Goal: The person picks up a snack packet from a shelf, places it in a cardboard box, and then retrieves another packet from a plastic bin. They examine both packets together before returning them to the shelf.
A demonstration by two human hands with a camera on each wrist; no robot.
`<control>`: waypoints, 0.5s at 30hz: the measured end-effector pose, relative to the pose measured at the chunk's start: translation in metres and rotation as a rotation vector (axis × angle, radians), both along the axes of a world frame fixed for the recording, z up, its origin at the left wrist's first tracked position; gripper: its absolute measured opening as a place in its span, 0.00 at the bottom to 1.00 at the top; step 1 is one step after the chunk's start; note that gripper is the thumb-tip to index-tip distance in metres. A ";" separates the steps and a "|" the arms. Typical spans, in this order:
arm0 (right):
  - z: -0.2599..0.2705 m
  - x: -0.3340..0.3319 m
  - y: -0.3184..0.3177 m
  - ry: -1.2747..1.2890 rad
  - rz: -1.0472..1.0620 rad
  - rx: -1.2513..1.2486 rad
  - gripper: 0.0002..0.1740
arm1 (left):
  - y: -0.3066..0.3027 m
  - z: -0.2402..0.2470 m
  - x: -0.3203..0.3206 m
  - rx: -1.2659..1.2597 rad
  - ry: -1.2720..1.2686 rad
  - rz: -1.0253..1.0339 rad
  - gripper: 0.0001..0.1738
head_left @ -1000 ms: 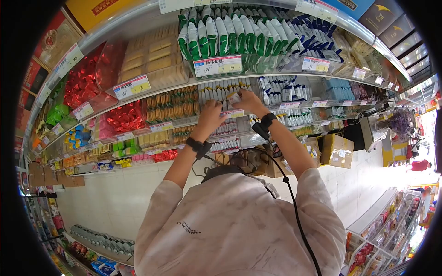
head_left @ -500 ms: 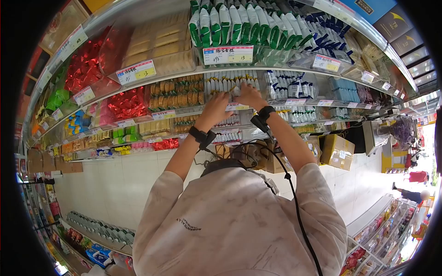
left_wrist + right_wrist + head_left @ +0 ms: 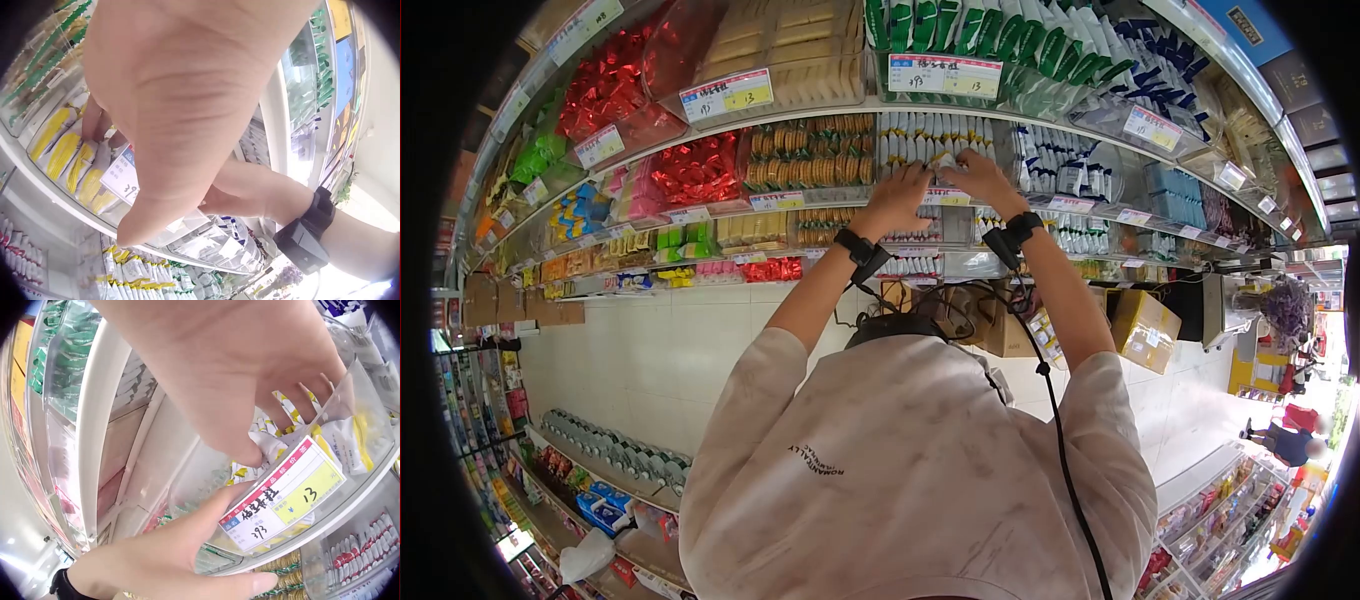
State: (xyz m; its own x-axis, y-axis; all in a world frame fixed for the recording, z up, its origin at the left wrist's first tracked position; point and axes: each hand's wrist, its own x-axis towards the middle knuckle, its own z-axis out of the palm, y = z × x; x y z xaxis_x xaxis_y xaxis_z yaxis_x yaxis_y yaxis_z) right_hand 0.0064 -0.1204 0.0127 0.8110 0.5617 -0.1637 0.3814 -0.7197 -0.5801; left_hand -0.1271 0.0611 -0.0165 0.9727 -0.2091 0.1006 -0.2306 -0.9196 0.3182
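Note:
Both hands are at a clear bin of small white-and-yellow wrapped packets (image 3: 930, 128) on the middle shelf. My left hand (image 3: 900, 203) reaches over the bin's front wall, thumb stretched out, and its fingers (image 3: 94, 120) touch packets at the front. Beside it, my right hand (image 3: 988, 185) pinches a white packet (image 3: 269, 442) between thumb and fingers, low among the others. A price tag (image 3: 284, 497) marked 13 hangs on the bin's front, between the hands in the right wrist view.
Left of the bin are round biscuits (image 3: 810, 158) and red foil packets (image 3: 697, 170); to its right, blue-and-white packets (image 3: 1065, 165). Green-and-white packets (image 3: 970, 35) fill the shelf above. A cardboard box (image 3: 1145, 330) stands on the floor. A black cable (image 3: 1055, 440) runs down the person's back.
The right hand held a packet over the bin's front, then stretched its fingers into the bin, and now pinches a packet there. The left hand has moved farther over the front wall.

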 end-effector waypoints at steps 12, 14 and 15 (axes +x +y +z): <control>0.006 -0.013 0.000 -0.401 0.007 0.182 0.19 | -0.004 -0.004 -0.009 -0.044 -0.121 0.046 0.41; 0.029 -0.019 -0.006 -0.239 0.051 0.315 0.14 | -0.004 0.008 -0.023 -0.235 -0.135 0.078 0.35; 0.043 -0.030 -0.008 -0.148 0.073 0.379 0.12 | -0.007 0.030 -0.039 -0.410 -0.087 0.090 0.32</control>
State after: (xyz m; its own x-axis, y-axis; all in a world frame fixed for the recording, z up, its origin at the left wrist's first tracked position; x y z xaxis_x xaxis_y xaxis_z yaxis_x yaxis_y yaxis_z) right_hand -0.0235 -0.1283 0.0557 0.7658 0.6169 0.1817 0.5231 -0.4331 -0.7340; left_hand -0.1665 0.0545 0.0136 0.9694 -0.0494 0.2403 -0.1973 -0.7388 0.6443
